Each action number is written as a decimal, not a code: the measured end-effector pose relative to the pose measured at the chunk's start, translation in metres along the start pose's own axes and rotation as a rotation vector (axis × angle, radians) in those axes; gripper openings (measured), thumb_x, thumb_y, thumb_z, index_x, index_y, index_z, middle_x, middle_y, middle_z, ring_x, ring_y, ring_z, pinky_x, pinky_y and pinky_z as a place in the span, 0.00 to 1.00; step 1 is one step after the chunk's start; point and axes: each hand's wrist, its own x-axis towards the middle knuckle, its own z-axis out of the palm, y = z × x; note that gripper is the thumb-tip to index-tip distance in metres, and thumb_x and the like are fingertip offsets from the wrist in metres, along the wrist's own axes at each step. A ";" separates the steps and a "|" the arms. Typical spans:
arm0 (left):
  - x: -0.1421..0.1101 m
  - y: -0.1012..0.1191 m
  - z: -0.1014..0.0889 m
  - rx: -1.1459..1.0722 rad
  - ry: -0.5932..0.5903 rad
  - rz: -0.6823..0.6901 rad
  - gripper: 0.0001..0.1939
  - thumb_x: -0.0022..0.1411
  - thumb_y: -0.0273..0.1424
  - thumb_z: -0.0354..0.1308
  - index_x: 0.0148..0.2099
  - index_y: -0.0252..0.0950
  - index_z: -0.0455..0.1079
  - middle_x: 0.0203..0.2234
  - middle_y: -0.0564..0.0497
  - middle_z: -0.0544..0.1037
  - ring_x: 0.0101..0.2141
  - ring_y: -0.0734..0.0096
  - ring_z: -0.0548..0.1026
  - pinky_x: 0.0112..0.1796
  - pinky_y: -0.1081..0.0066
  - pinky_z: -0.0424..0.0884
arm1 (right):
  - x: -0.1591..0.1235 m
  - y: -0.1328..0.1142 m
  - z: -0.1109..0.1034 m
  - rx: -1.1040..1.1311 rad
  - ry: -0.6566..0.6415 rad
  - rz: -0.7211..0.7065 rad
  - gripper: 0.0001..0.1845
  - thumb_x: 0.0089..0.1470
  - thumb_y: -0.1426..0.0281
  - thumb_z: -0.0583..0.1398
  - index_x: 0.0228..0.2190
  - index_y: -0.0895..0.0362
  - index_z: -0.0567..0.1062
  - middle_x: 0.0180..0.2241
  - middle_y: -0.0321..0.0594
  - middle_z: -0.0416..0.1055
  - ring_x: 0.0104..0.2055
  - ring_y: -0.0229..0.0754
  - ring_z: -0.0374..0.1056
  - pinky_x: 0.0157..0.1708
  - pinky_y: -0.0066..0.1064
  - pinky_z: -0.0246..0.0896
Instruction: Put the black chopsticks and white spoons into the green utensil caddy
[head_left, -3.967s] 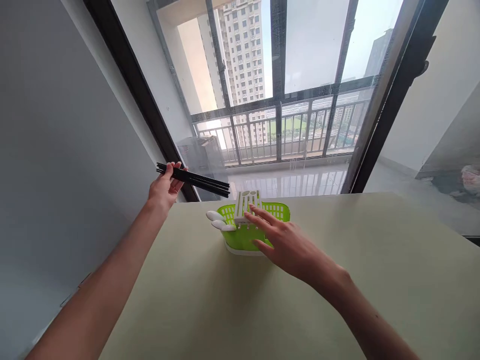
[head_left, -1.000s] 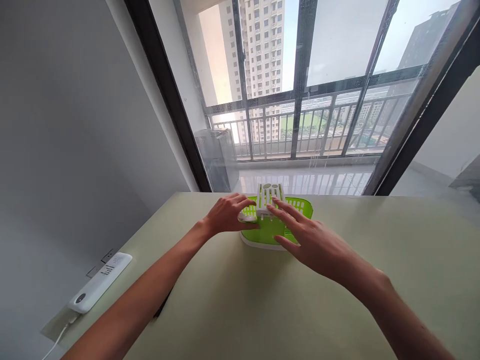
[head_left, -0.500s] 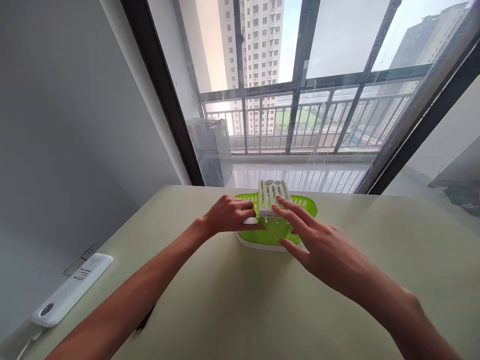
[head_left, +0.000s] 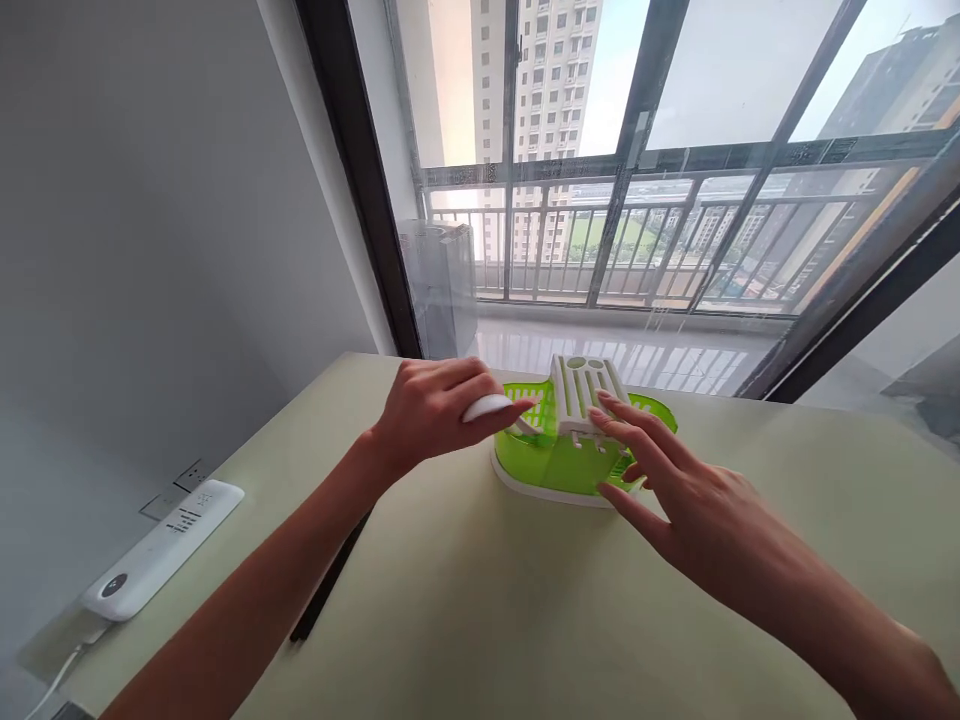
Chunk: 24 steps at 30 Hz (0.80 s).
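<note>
A green plastic utensil holder (head_left: pixel 555 468) with a white base stands near the table's far edge. Its white slotted rack (head_left: pixel 577 395) has round holes on top and small hooks along the front. My left hand (head_left: pixel 439 410) is closed around a white spoon (head_left: pixel 487 406), its narrow part pointing right toward the holder's left compartment. At the holder's right front, my right hand (head_left: pixel 667 470) has its fingers apart, fingertips at the rack's front right edge and thumb low by the green wall. Whether it presses on the holder I cannot tell.
Dark, thin sticks (head_left: pixel 326 590) lie on the pale table (head_left: pixel 487 620), partly under my left forearm. A white power strip (head_left: pixel 165 550) with a cable rests along the left wall. Glass doors (head_left: pixel 562 250) rise behind the table's far edge.
My left hand has lifted and drawn back left with the white spoon, whose narrow part now shows. My right hand stays at the rack. The whole view has shifted slightly.
</note>
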 end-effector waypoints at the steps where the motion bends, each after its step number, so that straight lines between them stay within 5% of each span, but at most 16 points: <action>1: -0.002 -0.003 -0.005 0.006 0.063 -0.102 0.19 0.65 0.44 0.63 0.26 0.37 0.72 0.22 0.57 0.78 0.21 0.80 0.72 0.23 0.76 0.61 | -0.001 0.000 0.001 0.003 -0.001 0.004 0.31 0.68 0.58 0.50 0.69 0.46 0.51 0.71 0.48 0.52 0.40 0.51 0.81 0.28 0.42 0.79; 5: -0.016 -0.018 -0.025 0.027 0.188 -0.616 0.24 0.64 0.43 0.64 0.20 0.36 0.68 0.14 0.58 0.72 0.18 0.79 0.69 0.21 0.76 0.63 | -0.002 0.000 0.003 0.007 0.008 0.006 0.32 0.69 0.57 0.49 0.70 0.46 0.51 0.71 0.50 0.54 0.35 0.49 0.81 0.25 0.41 0.78; 8: -0.038 -0.028 -0.037 -0.133 0.002 -0.862 0.26 0.63 0.44 0.63 0.17 0.36 0.66 0.09 0.58 0.68 0.14 0.77 0.69 0.18 0.77 0.64 | -0.003 -0.002 0.004 0.005 0.022 0.007 0.32 0.69 0.56 0.48 0.70 0.46 0.51 0.70 0.50 0.55 0.35 0.49 0.80 0.24 0.40 0.77; 15: -0.100 -0.026 -0.035 -0.610 -0.811 -0.921 0.27 0.61 0.48 0.61 0.18 0.37 0.62 0.10 0.57 0.67 0.11 0.78 0.66 0.12 0.77 0.55 | -0.003 -0.005 0.005 0.009 0.021 0.012 0.31 0.69 0.55 0.48 0.68 0.47 0.52 0.71 0.51 0.53 0.33 0.48 0.80 0.23 0.41 0.77; 24: -0.129 -0.028 -0.021 -0.576 -1.042 -0.860 0.29 0.60 0.53 0.58 0.18 0.38 0.61 0.11 0.56 0.66 0.12 0.77 0.62 0.14 0.74 0.52 | -0.003 -0.006 0.006 0.025 0.021 0.006 0.31 0.70 0.55 0.48 0.69 0.47 0.50 0.70 0.53 0.53 0.34 0.48 0.80 0.26 0.41 0.79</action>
